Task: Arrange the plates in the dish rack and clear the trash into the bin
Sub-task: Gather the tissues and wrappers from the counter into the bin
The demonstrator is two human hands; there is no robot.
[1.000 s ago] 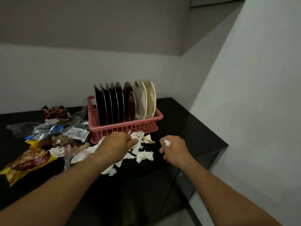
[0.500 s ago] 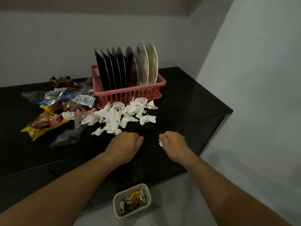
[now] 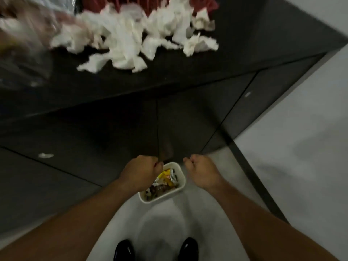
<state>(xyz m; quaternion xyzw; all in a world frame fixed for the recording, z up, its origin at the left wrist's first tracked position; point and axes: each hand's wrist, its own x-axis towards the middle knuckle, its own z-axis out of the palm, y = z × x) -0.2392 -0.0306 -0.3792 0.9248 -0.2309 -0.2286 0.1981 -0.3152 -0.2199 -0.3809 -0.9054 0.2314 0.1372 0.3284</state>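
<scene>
A small white bin (image 3: 162,197) stands on the floor against the cabinet, with yellow and silver wrappers (image 3: 168,177) inside. My left hand (image 3: 140,173) is a closed fist over the bin's left edge. My right hand (image 3: 202,171) is a closed fist just right of the bin. Whatever the fists hold is hidden in them. A pile of crumpled white tissues (image 3: 131,38) lies on the black counter (image 3: 169,78) in front of the red dish rack (image 3: 207,4), of which only the bottom edge shows. No plates are in view.
Blurred plastic wrappers (image 3: 22,34) lie at the counter's left. Dark cabinet fronts (image 3: 94,138) drop below the counter edge. My two black shoes (image 3: 124,249) stand on the pale floor behind the bin. A grey wall lies to the right.
My view has tipped down from the counter to the floor. Both fists came off the tissue pile and dropped to the bin; the right one showed a tissue scrap earlier.
</scene>
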